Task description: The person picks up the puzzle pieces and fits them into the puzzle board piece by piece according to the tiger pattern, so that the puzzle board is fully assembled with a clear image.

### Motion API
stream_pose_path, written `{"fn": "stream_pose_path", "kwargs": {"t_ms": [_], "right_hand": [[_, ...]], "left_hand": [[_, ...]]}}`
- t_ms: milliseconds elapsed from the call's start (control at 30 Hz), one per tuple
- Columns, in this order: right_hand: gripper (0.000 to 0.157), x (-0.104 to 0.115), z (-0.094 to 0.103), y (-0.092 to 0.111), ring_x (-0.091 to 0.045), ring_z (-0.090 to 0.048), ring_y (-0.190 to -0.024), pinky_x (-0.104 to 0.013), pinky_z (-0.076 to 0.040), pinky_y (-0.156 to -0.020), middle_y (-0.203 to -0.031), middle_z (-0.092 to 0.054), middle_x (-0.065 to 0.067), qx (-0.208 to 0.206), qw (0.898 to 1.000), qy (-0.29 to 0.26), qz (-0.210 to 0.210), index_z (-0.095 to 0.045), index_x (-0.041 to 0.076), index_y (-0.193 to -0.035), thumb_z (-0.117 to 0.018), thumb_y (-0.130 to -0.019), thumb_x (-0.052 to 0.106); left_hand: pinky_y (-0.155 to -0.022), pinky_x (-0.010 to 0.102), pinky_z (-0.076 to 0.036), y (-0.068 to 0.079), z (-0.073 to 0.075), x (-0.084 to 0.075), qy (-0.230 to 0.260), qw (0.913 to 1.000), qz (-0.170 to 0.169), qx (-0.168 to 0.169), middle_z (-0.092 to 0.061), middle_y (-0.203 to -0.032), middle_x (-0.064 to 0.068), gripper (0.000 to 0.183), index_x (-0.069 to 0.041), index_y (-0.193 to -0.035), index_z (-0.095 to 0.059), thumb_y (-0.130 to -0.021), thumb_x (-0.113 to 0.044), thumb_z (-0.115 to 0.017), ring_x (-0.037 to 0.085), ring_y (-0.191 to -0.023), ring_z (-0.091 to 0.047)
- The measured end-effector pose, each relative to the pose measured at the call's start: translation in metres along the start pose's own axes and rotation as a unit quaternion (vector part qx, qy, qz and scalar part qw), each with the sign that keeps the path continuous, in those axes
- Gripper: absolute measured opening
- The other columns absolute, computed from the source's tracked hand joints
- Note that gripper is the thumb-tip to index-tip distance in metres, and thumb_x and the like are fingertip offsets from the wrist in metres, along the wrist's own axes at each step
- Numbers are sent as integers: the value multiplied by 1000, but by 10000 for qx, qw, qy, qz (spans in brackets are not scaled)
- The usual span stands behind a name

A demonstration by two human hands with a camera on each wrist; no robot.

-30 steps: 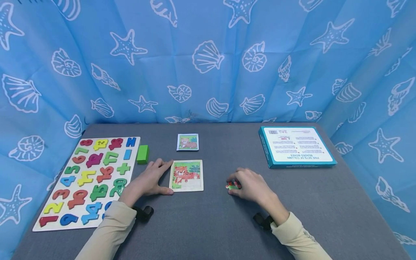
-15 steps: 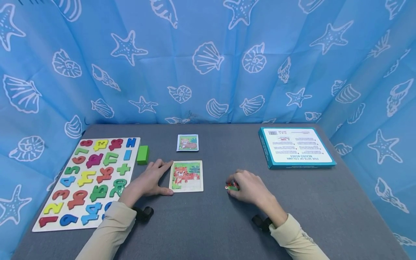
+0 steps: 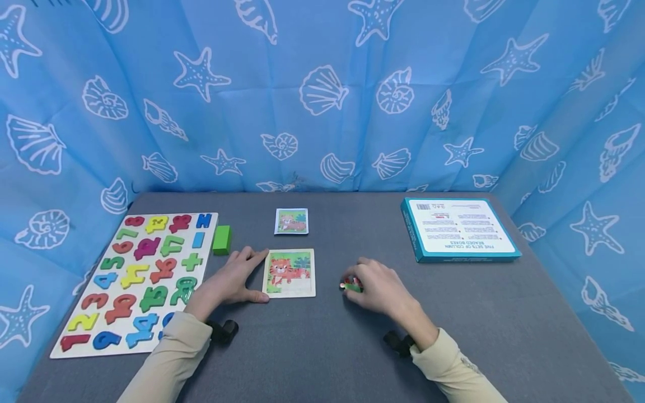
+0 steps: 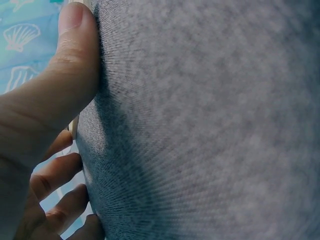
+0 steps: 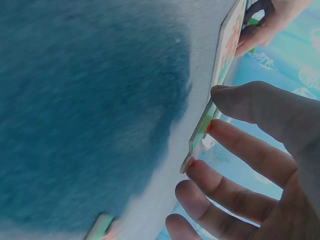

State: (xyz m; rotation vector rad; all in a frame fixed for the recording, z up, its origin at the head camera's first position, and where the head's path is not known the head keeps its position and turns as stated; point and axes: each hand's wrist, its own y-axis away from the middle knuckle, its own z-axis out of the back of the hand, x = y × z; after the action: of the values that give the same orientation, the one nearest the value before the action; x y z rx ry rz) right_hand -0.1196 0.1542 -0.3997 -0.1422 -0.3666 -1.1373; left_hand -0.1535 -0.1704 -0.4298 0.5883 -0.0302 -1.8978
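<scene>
My left hand (image 3: 233,277) rests at the left edge of a square tiger jigsaw board (image 3: 313,275), thumb by the lower corner and index finger by the upper one. The lower right of its picture shows bare board. To the right, my right hand (image 3: 375,285) pinches a jigsaw piece (image 3: 354,287) between thumb and fingers, just above the table. In the right wrist view that piece (image 5: 201,131) is thin, with green and reddish print. Another puzzle piece (image 5: 102,227) shows at the bottom of that view; the right hand seems to hide it in the head view.
A small tiger picture card (image 3: 291,221) lies behind the jigsaw board. A board of coloured numbers (image 3: 214,216) lies on the left with a green block (image 3: 221,239) beside it. At the back right is a blue-and-white box (image 3: 463,229). A seashell curtain (image 3: 322,89) surrounds the table.
My right hand has moved slightly left toward the jigsaw board, carrying the piece with it. My left hand and the board have stayed in place.
</scene>
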Motion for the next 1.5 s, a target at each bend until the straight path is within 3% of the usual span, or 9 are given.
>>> {"fn": "stream_pose_path", "kwargs": {"t_ms": [233,500,767,1100,1500], "right_hand": [[22,15,1,-13,-14,-51,-75,-28,-42,-60,-94,-66,-5,98,9999,31,30,-79,14,-108,-79,-87,21],[23,36,1,-28,-14,-46,-70,-25,-32,-55,-86,-63,-4,64,9991,17,420,-79,12,-109,-78,-89,23],[27,59,1,-41,-13,-47,-69,-25,-32,-54,-83,-59,-1,160,9976,-94,671,-78,13,-113,-78,-90,26],[28,79,-10,-55,-12,-48,-73,-24,-34,-55,-92,-66,-2,302,9967,-8,755,-77,16,-115,-77,-90,28],[23,90,-30,-64,-8,-49,-71,-25,-37,-52,-90,-66,1,323,9967,194,716,-79,19,-111,-76,-90,29]], "left_hand": [[-97,51,-46,0,0,0,4,10000,1,22,-46,-140,15,108,-11,-161,-32,-78,-55,-85,28,-115,-43],[-95,49,-45,0,0,1,-4,10000,-32,17,-46,-140,15,108,-11,-161,-32,-78,-55,-84,27,-112,-42],[-96,50,-46,0,0,1,40,10000,-23,31,-46,-140,15,107,-11,-161,-32,-78,-56,-84,27,-114,-43],[-97,52,-46,1,1,0,64,9999,-116,-24,-46,-139,16,106,-8,-160,-33,-79,-53,-84,28,-114,-44],[-101,54,-45,3,0,1,138,9997,-186,-107,-46,-140,17,105,-8,-160,-32,-80,-51,-84,30,-118,-44]]}}
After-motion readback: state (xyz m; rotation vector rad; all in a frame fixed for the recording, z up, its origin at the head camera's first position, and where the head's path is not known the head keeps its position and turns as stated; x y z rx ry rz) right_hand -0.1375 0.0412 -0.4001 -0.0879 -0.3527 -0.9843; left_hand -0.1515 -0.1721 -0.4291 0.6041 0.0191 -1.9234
